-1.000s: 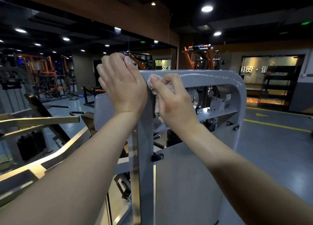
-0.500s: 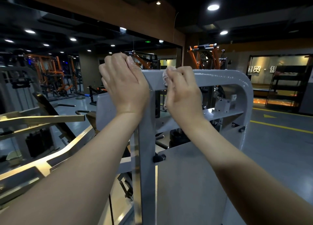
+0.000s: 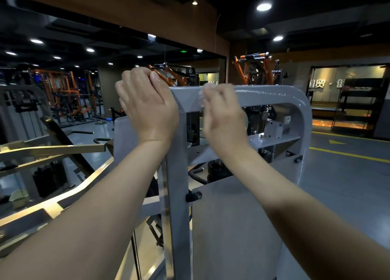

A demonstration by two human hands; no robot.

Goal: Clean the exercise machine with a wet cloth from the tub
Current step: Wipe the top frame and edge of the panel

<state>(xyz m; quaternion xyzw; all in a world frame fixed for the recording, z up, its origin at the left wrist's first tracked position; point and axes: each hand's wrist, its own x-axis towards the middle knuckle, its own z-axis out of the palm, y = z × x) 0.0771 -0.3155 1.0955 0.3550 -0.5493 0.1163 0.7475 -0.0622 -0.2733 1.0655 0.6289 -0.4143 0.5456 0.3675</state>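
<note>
The grey frame of the exercise machine (image 3: 274,94) stands right in front of me, its top bar curving down at the right. My left hand (image 3: 147,104) curls over the frame's top left corner. My right hand (image 3: 221,115), blurred by motion, holds a pale cloth (image 3: 201,98) against the front of the top bar; only an edge of the cloth shows past my fingers. The bar to the right of the hand glistens wet. A pale green tub (image 3: 19,198) sits low at the far left.
A gold-coloured lever arm (image 3: 52,150) of the machine reaches out to the left. A mirror wall (image 3: 63,85) reflects orange racks behind it. An orange machine (image 3: 255,69) and dark shelving (image 3: 358,104) stand at the back right, beyond grey floor with yellow lines (image 3: 348,155).
My right hand has slid the cloth rightward along the top bar, from beside my left hand to further along. My left hand has kept its grip on the corner.
</note>
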